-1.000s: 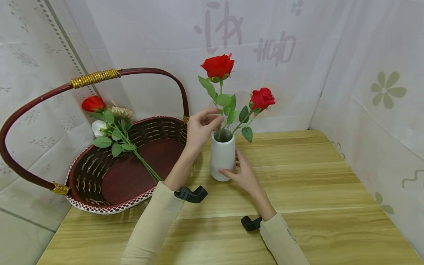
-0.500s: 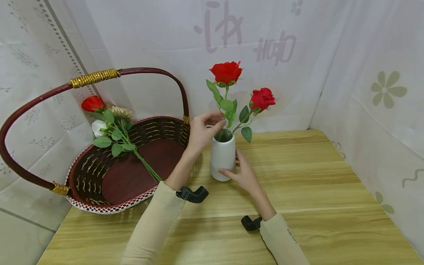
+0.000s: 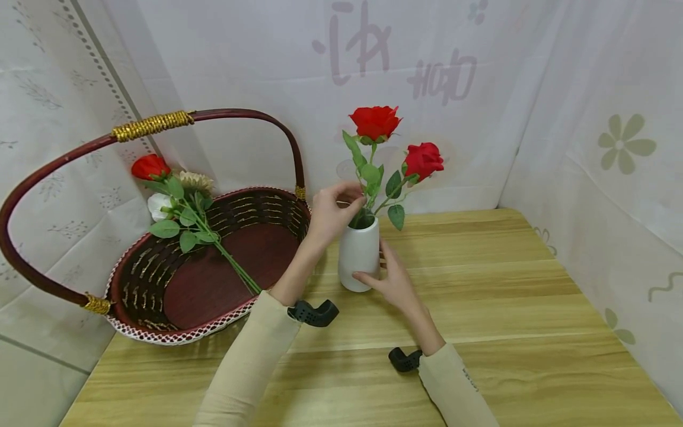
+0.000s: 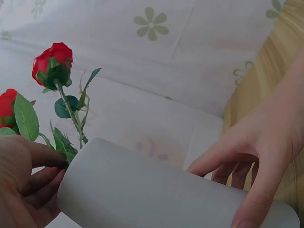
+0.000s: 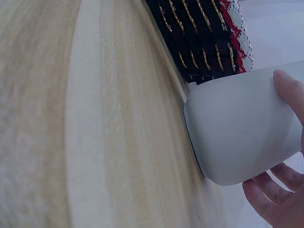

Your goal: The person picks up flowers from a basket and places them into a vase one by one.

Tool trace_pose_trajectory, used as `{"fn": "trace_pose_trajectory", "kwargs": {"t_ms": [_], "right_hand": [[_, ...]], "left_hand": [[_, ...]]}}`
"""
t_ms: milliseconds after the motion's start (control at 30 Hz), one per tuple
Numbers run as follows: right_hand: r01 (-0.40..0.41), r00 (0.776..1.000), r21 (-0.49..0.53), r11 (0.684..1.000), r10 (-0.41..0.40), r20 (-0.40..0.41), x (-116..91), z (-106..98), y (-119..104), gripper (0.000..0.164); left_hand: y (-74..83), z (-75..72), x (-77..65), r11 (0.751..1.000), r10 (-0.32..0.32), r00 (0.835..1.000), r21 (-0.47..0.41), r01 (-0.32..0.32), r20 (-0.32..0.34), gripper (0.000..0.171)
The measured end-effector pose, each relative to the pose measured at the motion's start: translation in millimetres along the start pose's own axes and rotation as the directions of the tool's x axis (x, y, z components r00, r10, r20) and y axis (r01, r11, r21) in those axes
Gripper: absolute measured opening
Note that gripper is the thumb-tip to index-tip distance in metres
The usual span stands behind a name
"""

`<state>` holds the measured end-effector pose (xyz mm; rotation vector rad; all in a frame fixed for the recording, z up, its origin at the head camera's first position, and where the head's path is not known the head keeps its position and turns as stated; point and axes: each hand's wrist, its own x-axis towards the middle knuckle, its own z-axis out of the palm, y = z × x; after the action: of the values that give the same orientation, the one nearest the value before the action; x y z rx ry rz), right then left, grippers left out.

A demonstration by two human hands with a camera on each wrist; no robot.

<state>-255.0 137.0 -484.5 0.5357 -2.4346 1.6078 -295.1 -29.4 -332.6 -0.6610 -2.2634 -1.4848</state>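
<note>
A white vase stands upright on the wooden table. My right hand grips its lower right side, thumb across the front and fingers behind. Above the mouth, my left hand pinches the leafy stem of a bright red rose, whose lower end is inside the vase. A second, darker red rose leans to the right out of the same mouth. In the left wrist view, the left fingertips are right at the rim of the vase. The right wrist view shows the vase's base on the tabletop.
A dark woven basket with a tall arched handle stands left of the vase. Across its left side lie a red rose, a white flower and a cream flower. Patterned white cloth hangs behind the table.
My left hand has moved slightly right and down, and the bright red rose has sunk deeper into the vase and shifted right. The right hand and vase have stayed in place.
</note>
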Motion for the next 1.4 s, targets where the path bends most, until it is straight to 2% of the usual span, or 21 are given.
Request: {"fn": "trace_pose_trajectory", "kwargs": {"t_ms": [233, 667, 867, 1133, 1400], "right_hand": [[0.004, 1.000, 0.000, 1.000, -0.004, 0.000, -0.1, 1.0, 1.1, 0.089], [-0.010, 1.000, -0.010, 1.000, 0.010, 0.009, 0.0, -0.2, 0.5, 0.089], [-0.020, 1.000, -0.011, 1.000, 0.020, 0.008, -0.4, -0.1, -0.1, 0.090], [-0.020, 1.000, -0.001, 1.000, 0.020, 0.011, 0.0, 0.5, -0.4, 0.092], [-0.036, 0.999, 0.007, 0.999, 0.036, 0.006, -0.7, 0.6, -0.6, 0.095]], "left_hand": [[-2.0, 3.4, 1.1, 0.998, 0.034, 0.999, 0.046, -0.035, 0.033, 0.018], [-2.5, 8.8, 4.7, 0.990, -0.003, 0.996, 0.144, -0.010, 0.090, 0.026], [-2.9, 8.1, 5.2, 0.985, -0.031, 0.997, 0.170, 0.019, 0.067, 0.024], [-7.3, 6.6, 3.0, 0.987, -0.049, 0.998, 0.154, 0.044, 0.028, 0.021], [-9.3, 5.8, 1.3, 0.987, -0.066, 0.998, 0.151, 0.061, 0.024, 0.023]]}}
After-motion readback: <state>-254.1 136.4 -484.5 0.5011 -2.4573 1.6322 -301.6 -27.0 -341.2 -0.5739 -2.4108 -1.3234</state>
